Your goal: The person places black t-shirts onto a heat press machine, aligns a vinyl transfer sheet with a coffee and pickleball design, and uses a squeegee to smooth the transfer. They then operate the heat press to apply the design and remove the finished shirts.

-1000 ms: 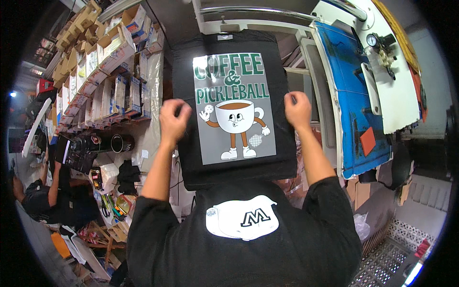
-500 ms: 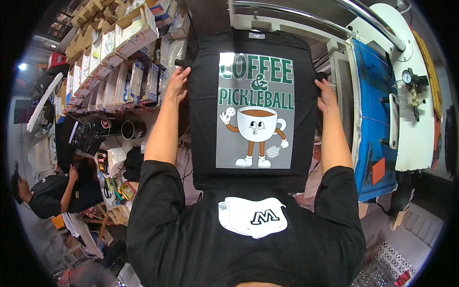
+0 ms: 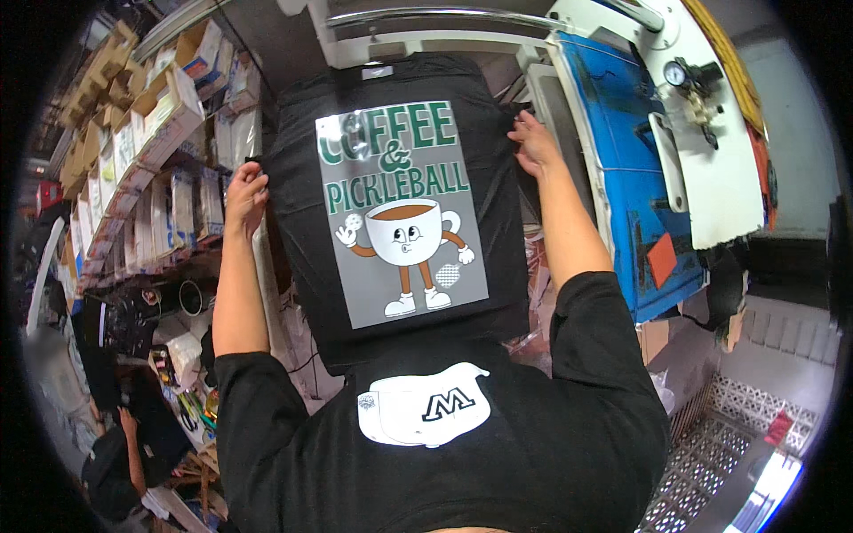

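Observation:
A black T-shirt (image 3: pixel 293 213) is spread out in front of me, its neck at the far end with a small pale label. On its chest lies a glossy rectangular print sheet (image 3: pixel 355 280), grey-looking, with green lettering and a cartoon coffee cup holding a ball and a paddle. My left hand (image 3: pixel 246 197) is closed on the shirt's left sleeve. At the opposite side, my right hand (image 3: pixel 536 147) pinches the right sleeve, fingers curled around the cloth. Wrinkles run through the fabric beside the sheet.
To the right stands a white machine with a blue padded surface (image 3: pixel 613 169) and a pressure gauge (image 3: pixel 675 73). A metal bar (image 3: pixel 444 18) crosses the far side. Shelves of cardboard boxes (image 3: pixel 151 133) fill the left. Another person (image 3: pixel 115 462) is at the lower left.
The shirt, with both hands on its sleeves, now appears further left and slightly tilted in view. The machine and shelves have also shifted left, so my head seems to have turned right.

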### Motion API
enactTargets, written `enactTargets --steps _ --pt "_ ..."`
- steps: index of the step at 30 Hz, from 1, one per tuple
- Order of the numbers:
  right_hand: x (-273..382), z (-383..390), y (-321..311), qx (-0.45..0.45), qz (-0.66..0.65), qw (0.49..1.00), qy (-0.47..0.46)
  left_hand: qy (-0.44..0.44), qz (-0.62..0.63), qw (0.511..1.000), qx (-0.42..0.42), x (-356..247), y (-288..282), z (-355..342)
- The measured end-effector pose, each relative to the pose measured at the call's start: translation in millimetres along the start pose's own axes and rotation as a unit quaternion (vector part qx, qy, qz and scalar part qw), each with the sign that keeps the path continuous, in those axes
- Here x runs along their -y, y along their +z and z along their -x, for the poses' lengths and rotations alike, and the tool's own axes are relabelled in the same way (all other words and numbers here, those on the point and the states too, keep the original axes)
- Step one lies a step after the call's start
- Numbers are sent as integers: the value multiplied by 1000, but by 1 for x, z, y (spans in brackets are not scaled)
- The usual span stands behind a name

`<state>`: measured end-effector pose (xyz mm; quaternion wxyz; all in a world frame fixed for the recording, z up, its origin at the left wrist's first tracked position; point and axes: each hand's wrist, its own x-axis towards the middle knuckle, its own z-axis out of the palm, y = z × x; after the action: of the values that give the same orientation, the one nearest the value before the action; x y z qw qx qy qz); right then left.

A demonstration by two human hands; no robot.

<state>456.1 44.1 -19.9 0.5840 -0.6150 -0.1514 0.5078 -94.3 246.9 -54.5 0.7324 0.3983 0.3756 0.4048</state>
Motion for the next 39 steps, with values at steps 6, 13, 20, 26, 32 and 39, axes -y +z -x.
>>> enactTargets --steps 6,13,20,26,32,39 --pt "0 7 -9 -2 0 1000 7 -6 41 999 3 -5 14 0" --pt "6 65 -17 74 137 986 56 -89 -98 990 48 -11 7 49" --pt "4 87 -10 40 181 983 -10 -7 -270 960 75 -28 24 73" --pt "0 93 -16 -67 247 965 -64 34 -317 943 93 -44 29 73" --pt "-9 97 -8 -154 448 860 -189 41 -393 918 25 -32 26 81" --pt "-46 206 12 -100 544 724 -412 370 -605 692 137 11 106 175"
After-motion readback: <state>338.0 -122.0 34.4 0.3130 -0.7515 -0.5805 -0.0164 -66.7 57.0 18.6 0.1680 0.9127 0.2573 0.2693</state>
